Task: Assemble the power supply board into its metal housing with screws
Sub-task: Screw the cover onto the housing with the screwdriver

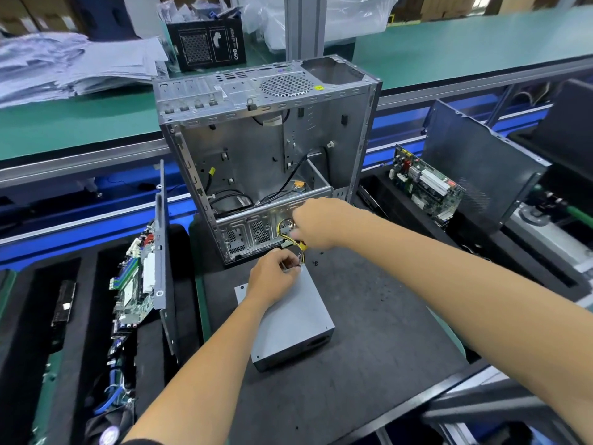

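Both hands, left hand [272, 273] and right hand [316, 224], apparently pinch yellow-black cables [301, 252] above the grey power supply box [288, 322].

I can read one marking only: a black box [207, 43] at the back of the table [449, 43] carries white print, turned sideways, that reads "AMP" with "850" beside it. A yellow sticker [318, 88] sits on the case [256, 149], but its print is too small for me to read.

Both bare arms reach forward, left hand [272, 273] low with fingers curled in a pinch, right hand [317, 224] just above, fingers bunched tight.
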